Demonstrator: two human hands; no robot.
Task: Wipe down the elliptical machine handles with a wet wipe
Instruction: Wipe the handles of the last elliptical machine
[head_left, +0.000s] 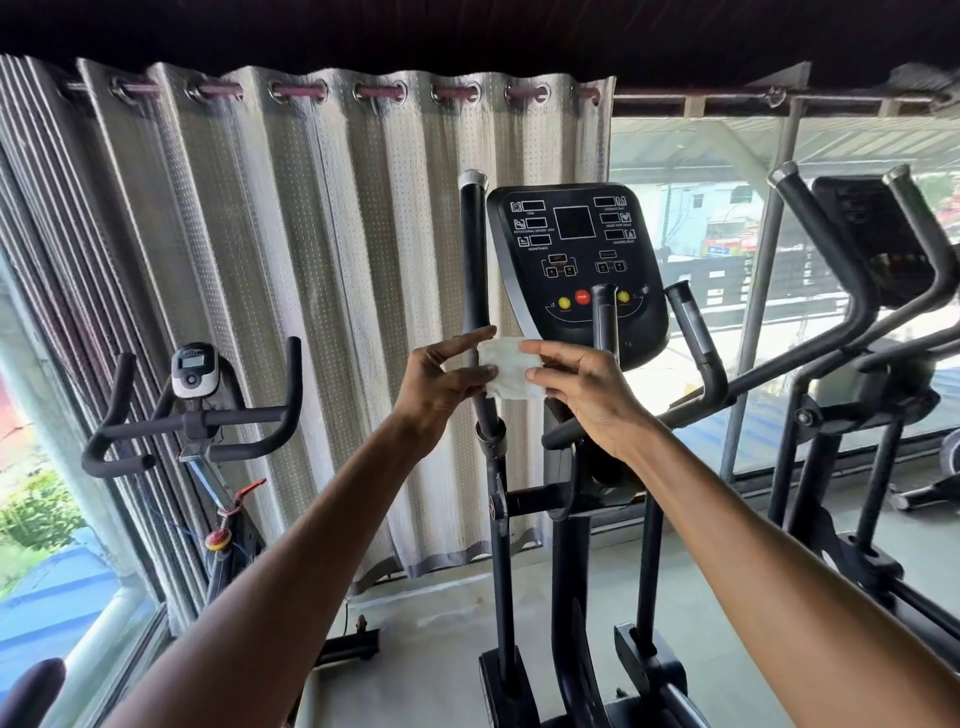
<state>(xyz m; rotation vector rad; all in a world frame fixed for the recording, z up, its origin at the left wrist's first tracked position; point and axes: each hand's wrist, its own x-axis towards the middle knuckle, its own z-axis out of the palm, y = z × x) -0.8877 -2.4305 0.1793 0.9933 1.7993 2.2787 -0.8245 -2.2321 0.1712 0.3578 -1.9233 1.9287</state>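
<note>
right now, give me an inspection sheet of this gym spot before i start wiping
surface: grey floor, machines stand on it
job's things: white wet wipe held spread at the elliptical's left handle; contact unclear
clutter: nothing seen
grippers: left hand and right hand each pinch one side of the wipe
cables: thin wire by the exercise bike
surroundings: curtain, window, second elliptical on the right

The wipe (509, 375) looks thin and crumpled, a white fibrous sheet; the elliptical handle (474, 270) is matt black (its end cap (474, 178) shines like polished metal); the console (576, 260) is smooth glossy black plastic; the curtain (322, 260) is dotted woven cloth.
</note>
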